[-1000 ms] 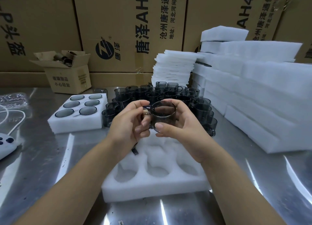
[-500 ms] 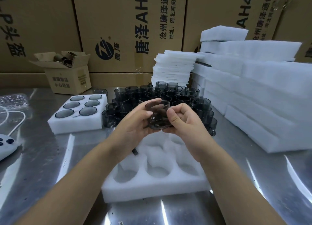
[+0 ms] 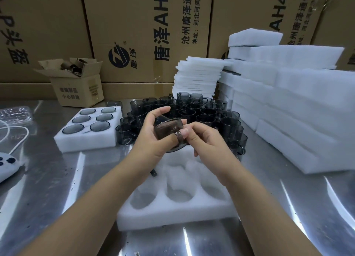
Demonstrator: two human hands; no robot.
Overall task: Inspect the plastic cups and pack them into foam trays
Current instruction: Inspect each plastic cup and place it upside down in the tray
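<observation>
- The left hand (image 3: 149, 140) had its fingers curled round the body of one smoky cup (image 3: 166, 129). The right hand (image 3: 209, 142) pinched it near the handle, thumb on the rim side.
- The cup was tilted and held in the air, above the far edge of the empty foam tray (image 3: 172, 217) and touching none of its pockets.
- Risk: the smooth plastic could slip while being turned between the fingers. It would probably drop onto the tray or knock into the crowd of loose cups (image 3: 194, 111) just behind.
- Risk: a handle not lined up with its slot would likely leave the cup sitting crooked in a pocket, or tear the soft foam.
- Risk: the dark tint and the glare could hide a scratch during inspection.
- The surface was a shiny metal table (image 3: 48, 188), streaked with reflections.
- A filled tray (image 3: 86, 144) lay to the left, and tall stacks of foam blocks (image 3: 307, 111) stood to the right.
- Large printed cartons (image 3: 144, 34) walled off the back, with a small open box (image 3: 76, 86) in front of them.
</observation>
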